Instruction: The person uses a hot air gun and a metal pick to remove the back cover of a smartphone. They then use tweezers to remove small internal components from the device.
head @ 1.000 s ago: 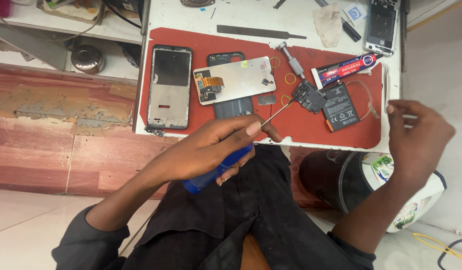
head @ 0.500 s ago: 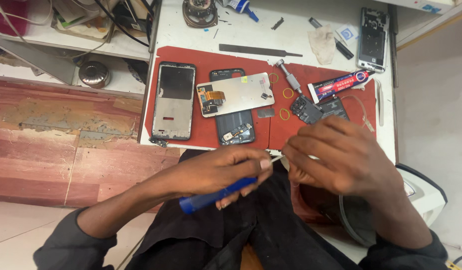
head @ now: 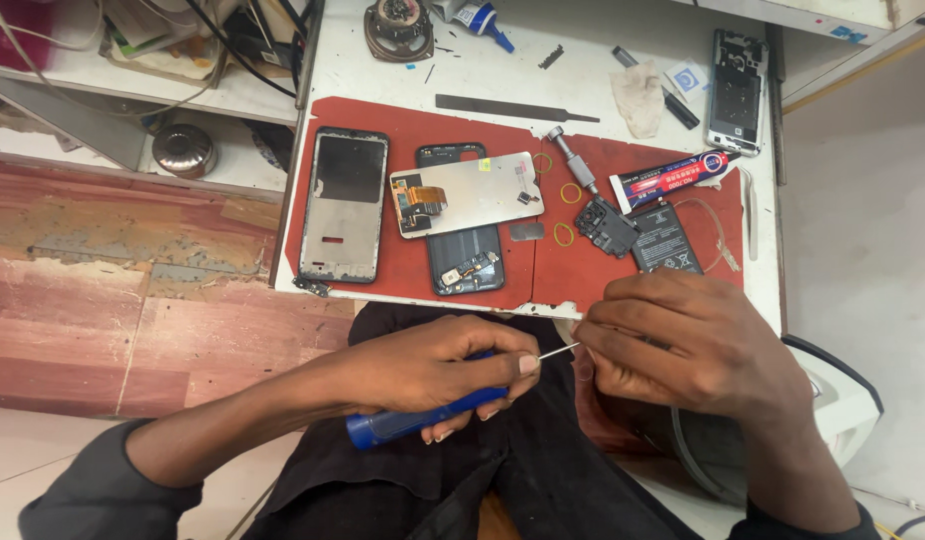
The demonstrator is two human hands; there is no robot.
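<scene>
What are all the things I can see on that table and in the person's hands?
Red mat: one, red, on the white table.
Phone frame: one, silver and black, left on the mat.
Phone back shell: one, black, mid mat.
Screen panel: one, silver, lying on the shell.
Glue tube: one, red and white, right on the mat.
Battery: one, black, below the tube.
Rubber rings: several, yellow, on the mat.
Metal file: one, dark, above the mat.
Screwdriver: one, blue handle, in the left hand.
Right hand: at the screwdriver tip.
</scene>
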